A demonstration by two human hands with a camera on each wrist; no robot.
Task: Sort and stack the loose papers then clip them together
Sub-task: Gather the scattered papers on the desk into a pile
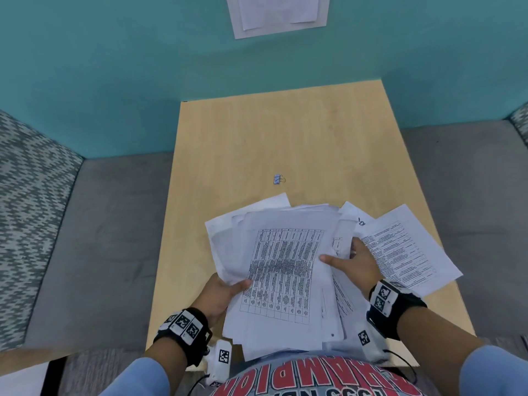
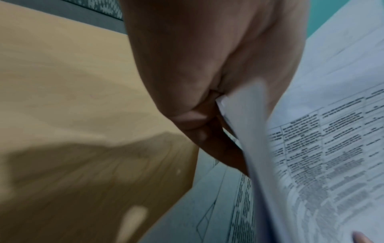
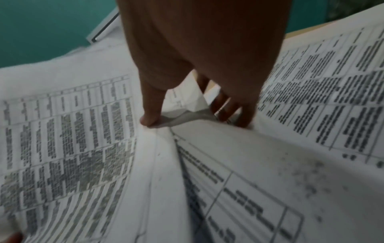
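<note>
1. On the near half of the table, close to the person's body, lies an untidy heap of papers, the sheets fanned at different angles and overlapping.
2. The left hand grasps the heap's left edge: its thumb lies on top of the uppermost sheet, a printed grid table, and the left wrist view shows the fingers curled beneath the sheets.
3. That grip lifts the left edge clear of the tabletop, so the top sheets bow upward.
4. The right hand is at the heap's right side, its thumb pressed on the right edge of the grid sheet and its fingers tucked down among the sheets beside it.
5. From the right wrist view the thumb and fingers pinch a fold of paper between them, so this hand too is grasping papers.
6. One sheet of printed text juts out to the right of the heap, flat on the table and partly under the right wrist.
7. Another sheet's blank corner sticks out at the heap's far left.
8. A binder clip lies alone on the bare wood, just beyond the heap's far edge and touching nothing.
9. Both wrists carry black bands with square black-and-white markers.
10. Grey seating flanks the table, and a teal wall stands behind it.
</note>
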